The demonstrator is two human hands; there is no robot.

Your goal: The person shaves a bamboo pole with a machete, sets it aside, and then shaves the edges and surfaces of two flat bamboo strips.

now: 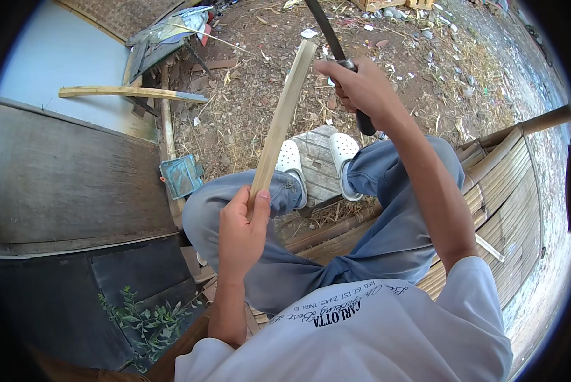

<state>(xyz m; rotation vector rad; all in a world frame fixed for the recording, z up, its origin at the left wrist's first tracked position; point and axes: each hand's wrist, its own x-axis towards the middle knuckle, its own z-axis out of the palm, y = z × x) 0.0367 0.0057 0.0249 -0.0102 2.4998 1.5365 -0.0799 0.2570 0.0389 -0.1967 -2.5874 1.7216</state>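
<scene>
A dark weathered roof panel (69, 178) fills the left of the scene, and a woven bamboo platform (508, 191) curves along the right, where the person sits with knees bent in blue-grey trousers (394, 235). Beyond the knees the bare ground (260, 95) is littered with dry chips and scraps. A flat stone slab (317, 165) lies under the two white clogs (344, 149), in the middle distance.

The long bamboo strip (279, 124) stands nearly upright between the knees, leaning a little to the right, its far end up near the blade. The left hand (241, 232) is wrapped firmly around its near end, thumb pressed along the face. The right hand (362, 89) is clenched on the dark handle of a long knife (333, 44), blade pointing far and up, just beside the strip's top.

The strip looks light, stiff and dry (likely to split along the grain, with sharp edges), so a low grip well away from the blade seems the sound place to hold it.

A small teal tin (180, 176) sits left of the knee.
</scene>
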